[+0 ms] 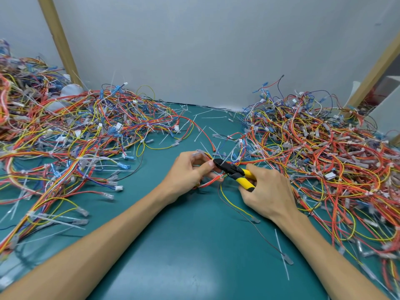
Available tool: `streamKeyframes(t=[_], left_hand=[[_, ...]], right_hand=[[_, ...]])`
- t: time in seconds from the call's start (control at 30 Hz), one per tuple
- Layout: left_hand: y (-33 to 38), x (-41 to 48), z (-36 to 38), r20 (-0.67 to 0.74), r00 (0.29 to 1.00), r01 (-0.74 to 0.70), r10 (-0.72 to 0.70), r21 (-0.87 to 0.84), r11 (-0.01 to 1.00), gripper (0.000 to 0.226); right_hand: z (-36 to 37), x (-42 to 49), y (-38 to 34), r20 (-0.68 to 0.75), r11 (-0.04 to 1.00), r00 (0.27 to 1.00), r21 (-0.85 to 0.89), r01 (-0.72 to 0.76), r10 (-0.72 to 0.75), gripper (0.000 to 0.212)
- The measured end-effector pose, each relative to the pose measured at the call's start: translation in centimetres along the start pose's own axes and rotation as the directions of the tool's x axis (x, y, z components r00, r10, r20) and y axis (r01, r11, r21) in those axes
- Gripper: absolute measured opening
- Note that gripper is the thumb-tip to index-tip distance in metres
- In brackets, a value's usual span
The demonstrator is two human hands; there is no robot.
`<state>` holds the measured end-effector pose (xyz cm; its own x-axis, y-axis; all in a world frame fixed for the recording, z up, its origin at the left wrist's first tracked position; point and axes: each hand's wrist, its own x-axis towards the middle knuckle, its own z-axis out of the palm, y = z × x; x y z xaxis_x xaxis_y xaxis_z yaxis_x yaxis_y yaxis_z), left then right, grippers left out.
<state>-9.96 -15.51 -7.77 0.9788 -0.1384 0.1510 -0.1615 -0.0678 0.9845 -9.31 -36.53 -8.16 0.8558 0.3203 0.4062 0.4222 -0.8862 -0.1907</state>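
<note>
While one wire heap (75, 131) sprawls well left of the cutters (234, 171), our left hand (190, 174) pinches a red-yellow wire bundle (205, 184) right at the blades, fingers curled, steadying it for a snip, we judge. Our right hand (268, 191) wraps the yellow handles; blades look almost closed. A second heap (324, 148) lies right of the cutters. Green mat (194, 245) underneath, loose cable ties (207, 114) beyond the cutters, grey wall (216, 50) behind, wooden posts (58, 40) flanking.

Both bare forearms are reaching in from the bench's near edge, converging toward its middle. Left hand (187, 172) is curling palm-inward, thumb and fingers pinching the wire bundle (207, 184). Right hand (268, 189) is lying knuckles-up, fingers wrapping round the cutters (242, 180).
</note>
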Motion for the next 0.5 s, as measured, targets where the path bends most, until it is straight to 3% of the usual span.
streamKeyframes(t=[0.5], left_hand=[[-0.29,0.22,0.02,0.013,1.000,-0.006,0.006,0.021,1.000,0.019]], right_hand=[[0.02,0.20,0.39,0.027,1.000,1.000,0.017,0.011,-0.011,0.024]])
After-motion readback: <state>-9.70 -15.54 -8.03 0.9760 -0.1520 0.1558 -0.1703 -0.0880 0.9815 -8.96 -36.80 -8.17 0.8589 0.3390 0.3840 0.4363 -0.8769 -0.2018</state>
